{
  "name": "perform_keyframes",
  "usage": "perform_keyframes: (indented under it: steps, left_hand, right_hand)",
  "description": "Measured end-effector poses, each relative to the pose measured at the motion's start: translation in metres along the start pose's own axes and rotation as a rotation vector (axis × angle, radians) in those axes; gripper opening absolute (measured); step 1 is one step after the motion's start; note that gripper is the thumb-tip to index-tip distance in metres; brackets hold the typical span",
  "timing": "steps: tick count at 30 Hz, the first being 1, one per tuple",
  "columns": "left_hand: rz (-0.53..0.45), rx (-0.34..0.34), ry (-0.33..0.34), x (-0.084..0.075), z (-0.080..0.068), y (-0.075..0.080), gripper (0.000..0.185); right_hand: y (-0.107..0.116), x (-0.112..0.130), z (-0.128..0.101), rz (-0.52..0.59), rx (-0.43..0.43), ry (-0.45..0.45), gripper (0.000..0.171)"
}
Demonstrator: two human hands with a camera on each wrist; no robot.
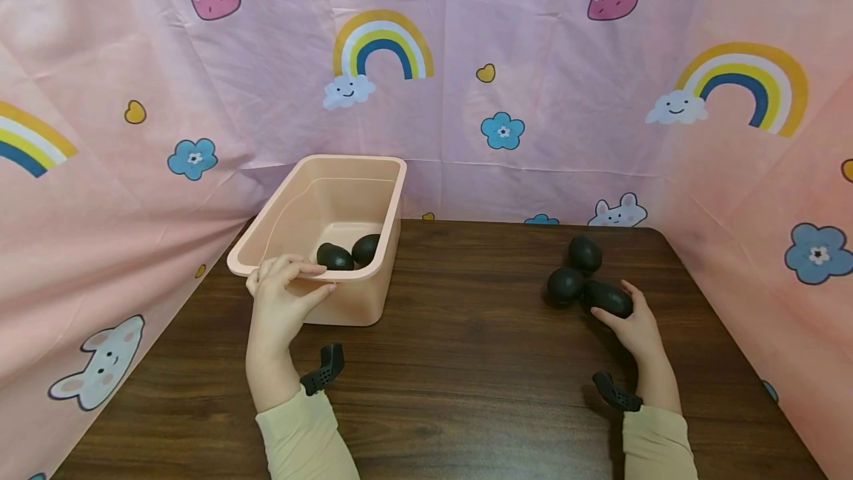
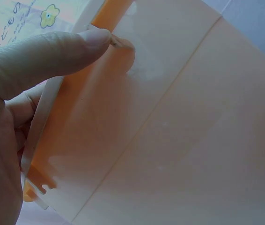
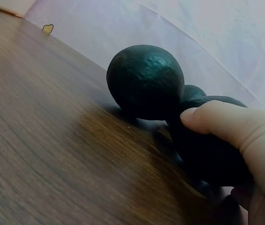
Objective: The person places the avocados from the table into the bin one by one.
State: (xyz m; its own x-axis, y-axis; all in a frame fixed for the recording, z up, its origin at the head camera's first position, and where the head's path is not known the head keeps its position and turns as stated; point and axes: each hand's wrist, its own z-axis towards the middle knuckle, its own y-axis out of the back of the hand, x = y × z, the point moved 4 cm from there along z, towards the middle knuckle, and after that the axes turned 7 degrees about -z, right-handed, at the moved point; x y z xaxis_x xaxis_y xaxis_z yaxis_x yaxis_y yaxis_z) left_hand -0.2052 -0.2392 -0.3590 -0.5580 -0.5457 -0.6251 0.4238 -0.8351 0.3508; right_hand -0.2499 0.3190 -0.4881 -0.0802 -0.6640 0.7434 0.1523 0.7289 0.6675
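A pale peach plastic bin [image 1: 363,298] stands at the left of the table. My left hand [image 1: 276,310] grips its near rim, thumb on the outside wall and fingers over the edge; the left wrist view shows the thumb against that wall [image 2: 179,122]. Two dark avocados [image 1: 335,258] lie inside, near the front. At the right, my right hand [image 1: 641,328] holds a dark green avocado [image 1: 609,299] between thumb and fingers. Beside it are a second avocado [image 1: 565,287] and, farther back, a third [image 1: 585,253]. The right wrist view shows the held avocado [image 3: 212,154] close beside its neighbour [image 3: 144,82].
The dark wooden table [image 1: 466,384] stretches between the bin and the right-hand avocados. A printed pink and lilac cloth [image 1: 453,110] hangs behind the table and along both sides. Each wrist wears a black band [image 1: 323,370] with a protruding piece.
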Motion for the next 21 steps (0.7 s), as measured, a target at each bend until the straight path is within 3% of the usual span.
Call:
perform_keyframes:
  steps: [21]
  left_hand:
    - [-0.001, -0.001, 0.003, -0.0004, -0.0018, 0.0006, 0.030]
  right_hand:
    - [-0.0008, -0.0017, -0.0044, -0.020, -0.047, -0.047, 0.085]
